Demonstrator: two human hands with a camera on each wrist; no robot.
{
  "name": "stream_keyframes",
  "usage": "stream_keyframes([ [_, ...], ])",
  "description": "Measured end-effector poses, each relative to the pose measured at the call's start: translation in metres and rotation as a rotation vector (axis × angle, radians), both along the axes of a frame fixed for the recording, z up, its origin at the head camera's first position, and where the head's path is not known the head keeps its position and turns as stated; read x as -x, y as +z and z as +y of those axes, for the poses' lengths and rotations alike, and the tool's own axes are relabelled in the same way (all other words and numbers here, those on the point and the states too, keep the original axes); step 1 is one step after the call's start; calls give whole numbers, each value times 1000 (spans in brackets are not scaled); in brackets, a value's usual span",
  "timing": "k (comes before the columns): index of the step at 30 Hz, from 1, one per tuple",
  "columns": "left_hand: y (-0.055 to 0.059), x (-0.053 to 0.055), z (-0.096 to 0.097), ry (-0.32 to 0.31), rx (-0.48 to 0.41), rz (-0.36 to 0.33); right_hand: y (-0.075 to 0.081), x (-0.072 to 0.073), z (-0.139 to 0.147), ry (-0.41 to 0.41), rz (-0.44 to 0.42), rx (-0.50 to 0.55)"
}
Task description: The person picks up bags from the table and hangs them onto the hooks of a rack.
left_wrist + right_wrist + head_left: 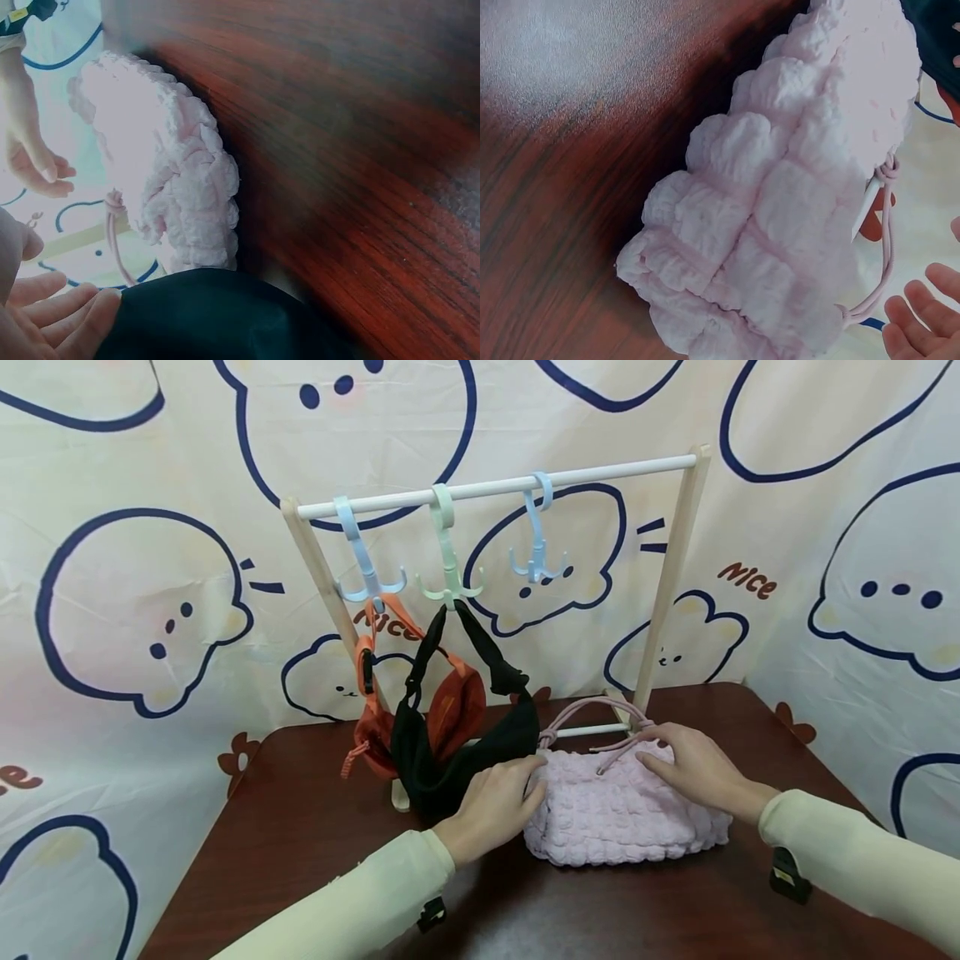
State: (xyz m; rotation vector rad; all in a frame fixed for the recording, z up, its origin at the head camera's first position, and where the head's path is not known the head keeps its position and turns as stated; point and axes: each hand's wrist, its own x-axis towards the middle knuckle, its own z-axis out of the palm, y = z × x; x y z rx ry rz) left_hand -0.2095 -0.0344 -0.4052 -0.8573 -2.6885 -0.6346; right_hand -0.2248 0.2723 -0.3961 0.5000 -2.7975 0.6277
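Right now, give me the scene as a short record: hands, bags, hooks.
left hand: near the left end of the pink bag, contact unclear
right hand: near that bag's upper right, contact unclear
pink bag: on the table
black bag: hanging from the green hook
orange bag: hanging from the left blue hook, partly behind the black bag
right blue hook: on the rail, no bag

A pale pink, soft-looking handbag with a puffy, bubble-textured surface sits on the dark reddish-brown tabletop, its long side toward the viewer. A knotted, dusky-pink cord handle arches above its top, one tipped end lying against the bag.
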Motion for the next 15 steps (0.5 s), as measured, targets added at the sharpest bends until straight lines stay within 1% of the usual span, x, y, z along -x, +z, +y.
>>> stream_keyframes([
  [5,-3,8,5,-16,-8,-21,-2,6,4,-18,-15,-1],
  [13,-9,19,19,17,24,-89,-4,15,8,-30,-79,20],
  [15,-10,20,22,20,28,-92,-5,18,9,-36,-88,21],
])
